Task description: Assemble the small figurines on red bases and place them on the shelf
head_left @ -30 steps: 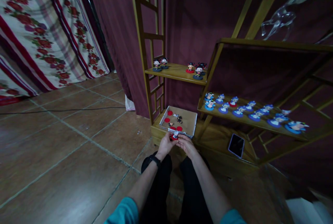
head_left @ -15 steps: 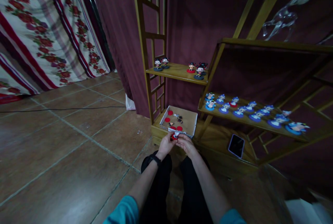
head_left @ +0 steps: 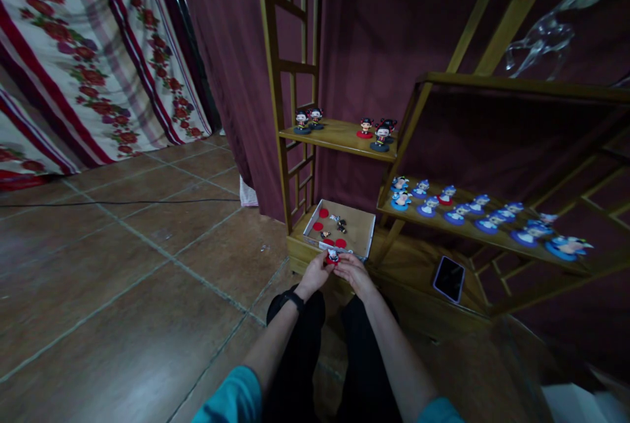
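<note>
Just in front of a shallow cardboard box (head_left: 361, 229), my left hand (head_left: 315, 273) and my right hand (head_left: 353, 272) meet around a small white-topped figurine (head_left: 333, 256) on a red round base. Thumb and fingers of my left hand close on the base from the left. From the right, the fingers of my right hand curl against it. Inside the box lie red discs (head_left: 318, 226) and a few loose figurines, one of them dark (head_left: 341, 226).
Black-haired figurines (head_left: 380, 138) stand on the upper shelf (head_left: 339, 140). Several blue and purple figurines (head_left: 457, 213) fill the shelf at right. Below them lies a phone (head_left: 449, 279). A glass deer (head_left: 546, 39) stands higher up. A cable (head_left: 123, 203) crosses the tiled floor.
The figurine's white top shows a little more clearly between my fingers. Both hands keep their hold, and the view has shifted slightly.
</note>
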Tool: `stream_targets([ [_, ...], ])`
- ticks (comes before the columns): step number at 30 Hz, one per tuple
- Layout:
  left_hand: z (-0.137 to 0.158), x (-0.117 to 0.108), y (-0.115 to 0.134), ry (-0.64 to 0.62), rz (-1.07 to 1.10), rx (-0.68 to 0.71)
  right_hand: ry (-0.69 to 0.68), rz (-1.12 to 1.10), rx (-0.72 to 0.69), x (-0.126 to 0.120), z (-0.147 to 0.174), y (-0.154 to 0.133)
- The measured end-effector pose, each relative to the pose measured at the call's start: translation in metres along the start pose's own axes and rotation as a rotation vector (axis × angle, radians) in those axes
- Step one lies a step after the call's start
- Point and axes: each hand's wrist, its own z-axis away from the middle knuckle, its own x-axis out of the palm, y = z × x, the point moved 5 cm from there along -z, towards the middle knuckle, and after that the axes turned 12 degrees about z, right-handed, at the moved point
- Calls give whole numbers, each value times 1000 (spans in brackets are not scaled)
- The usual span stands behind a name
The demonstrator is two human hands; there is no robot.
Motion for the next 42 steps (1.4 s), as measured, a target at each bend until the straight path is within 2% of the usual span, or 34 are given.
stream_targets([
  [4,-2,0,0,-28,43,45,-5,13,-13,1,1,-2],
  [22,-2,-2,-6,-1,127,79,10,41,-5,4,7,-10],
  [35,-3,-1,-5,-15,142,72,17,90,-7,4,7,-9],
  [42,-4,-2,-12,-27,125,30,9,113,-26,4,6,-6],
])
